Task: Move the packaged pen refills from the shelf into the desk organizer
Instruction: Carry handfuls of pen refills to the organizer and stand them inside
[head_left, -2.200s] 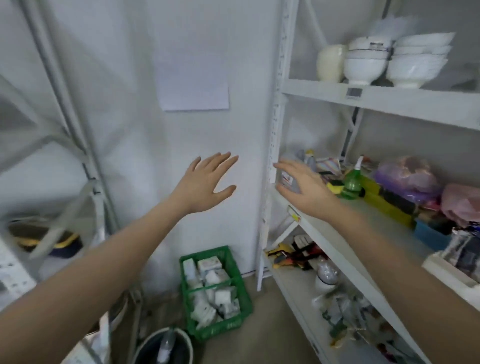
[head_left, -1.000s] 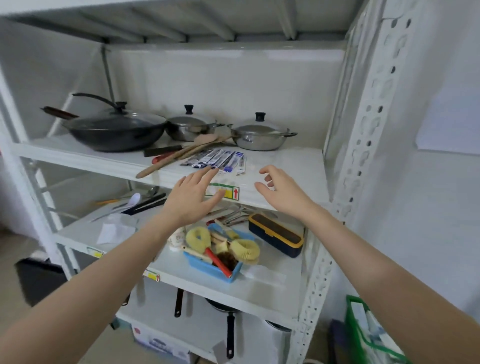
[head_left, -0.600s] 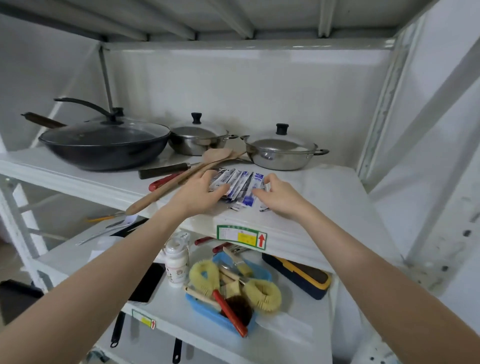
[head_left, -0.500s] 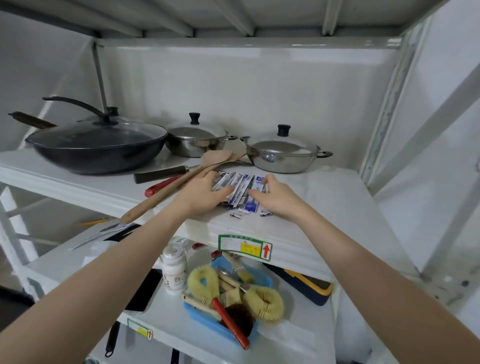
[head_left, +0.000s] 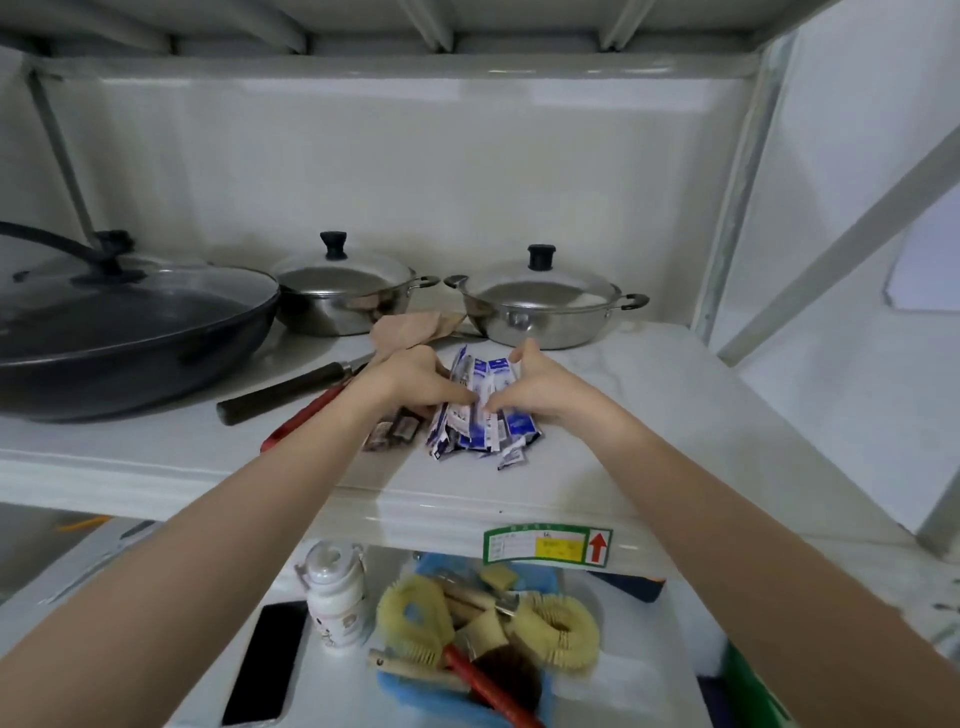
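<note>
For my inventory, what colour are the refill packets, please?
Blue and white refill packets, head view.

Back of upper shelf: black wok (head_left: 119, 332) at left, two lidded steel pots (head_left: 343, 296) (head_left: 545, 306) beside it.
Lower shelf: blue tray (head_left: 415, 696) of brushes, white bottle (head_left: 332, 592), black phone (head_left: 270, 660).

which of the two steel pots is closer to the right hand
The right-side steel pot, directly behind the right hand; the other lidded pot sits further left, beside the black wok.
</note>
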